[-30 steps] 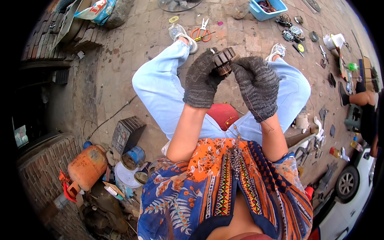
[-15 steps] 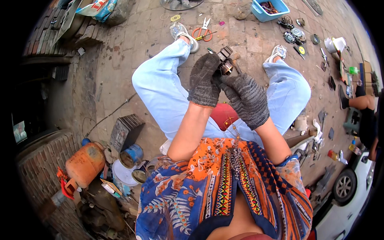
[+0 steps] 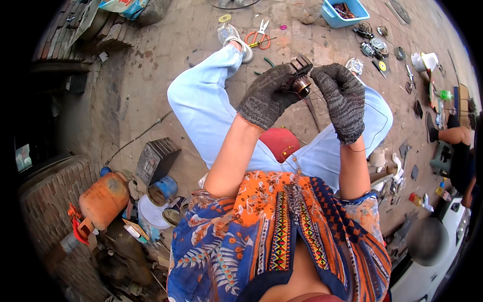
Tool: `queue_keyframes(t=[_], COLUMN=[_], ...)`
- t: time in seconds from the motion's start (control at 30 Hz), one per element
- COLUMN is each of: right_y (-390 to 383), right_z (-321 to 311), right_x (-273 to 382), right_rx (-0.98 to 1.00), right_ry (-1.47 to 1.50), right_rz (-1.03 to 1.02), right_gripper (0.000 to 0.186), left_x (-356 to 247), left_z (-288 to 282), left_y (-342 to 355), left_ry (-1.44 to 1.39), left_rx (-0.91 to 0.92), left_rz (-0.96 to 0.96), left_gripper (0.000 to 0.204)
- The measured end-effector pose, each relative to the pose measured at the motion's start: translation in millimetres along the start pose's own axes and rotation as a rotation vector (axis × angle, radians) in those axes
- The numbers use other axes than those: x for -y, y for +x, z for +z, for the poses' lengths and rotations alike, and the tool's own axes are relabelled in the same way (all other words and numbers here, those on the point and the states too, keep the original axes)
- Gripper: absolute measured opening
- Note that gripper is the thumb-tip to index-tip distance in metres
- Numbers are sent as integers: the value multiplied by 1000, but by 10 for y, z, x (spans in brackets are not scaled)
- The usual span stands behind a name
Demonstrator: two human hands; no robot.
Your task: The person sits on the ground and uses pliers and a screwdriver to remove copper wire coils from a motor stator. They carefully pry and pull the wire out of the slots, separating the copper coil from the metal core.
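- The left hand in its ribbed grey knit glove [image 3: 269, 95] is clamping around a motor rotor with a slotted metal core and a coppery cylinder [image 3: 302, 86]; its palm and fingers are hiding the rotor's near end.
- The rotor is sitting in front of the knees, the coppery end shining and facing the right hand.
- The right hand in a matching grey knit glove [image 3: 342, 100] is hovering just beside it, fingers curling inward; whether they are pinching anything, I cannot tell.
- Fine dark wire [image 3: 314, 93] is showing faintly between the hands, too thin to follow.
- A green-handled tool [image 3: 269, 62] is lying partly hidden behind the left glove.
- A rounded red seat [image 3: 279, 143] is showing only between the pale blue denim legs [image 3: 201, 100].
- Orange-handled metal scissors [image 3: 259, 36] are lying open near the left shoe, on worn paving.
- The top edge is cutting off a light-blue plastic tub [image 3: 335, 21] holding a dark reddish tangle.
- A grey round blur is covering part of the white car [image 3: 427, 282].
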State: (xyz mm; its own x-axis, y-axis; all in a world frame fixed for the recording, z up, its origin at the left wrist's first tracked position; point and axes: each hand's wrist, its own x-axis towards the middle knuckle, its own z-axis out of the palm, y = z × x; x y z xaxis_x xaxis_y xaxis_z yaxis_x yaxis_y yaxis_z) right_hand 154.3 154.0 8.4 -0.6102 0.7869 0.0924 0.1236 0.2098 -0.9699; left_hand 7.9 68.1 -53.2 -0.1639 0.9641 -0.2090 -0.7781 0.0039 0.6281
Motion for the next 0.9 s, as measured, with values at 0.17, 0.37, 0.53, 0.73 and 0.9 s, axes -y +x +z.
queue_keyframes(t=[0.17,0.37,0.53,0.73,0.9], right_y=[46,35,-181,-344,-489], right_z=[7,50,207,332,208], right_x=[134,223,320,195,78], right_rx=[8,22,161,221,383], right_ry=[66,144,32,-361,-490], right_rz=[133,112,-20,-279,17], right_gripper=[15,13,13,31,35], left_x=[-5,-169,-202,-134,-303], left_z=[55,171,304,177,11], left_y=[-47,-168,-189,-136,-72], left_ry=[568,888,-7,-216,-575], left_rx=[-20,-4,-120,-140,-177], left_rz=[238,533,309,365,384], left_gripper=[37,43,46,42,48])
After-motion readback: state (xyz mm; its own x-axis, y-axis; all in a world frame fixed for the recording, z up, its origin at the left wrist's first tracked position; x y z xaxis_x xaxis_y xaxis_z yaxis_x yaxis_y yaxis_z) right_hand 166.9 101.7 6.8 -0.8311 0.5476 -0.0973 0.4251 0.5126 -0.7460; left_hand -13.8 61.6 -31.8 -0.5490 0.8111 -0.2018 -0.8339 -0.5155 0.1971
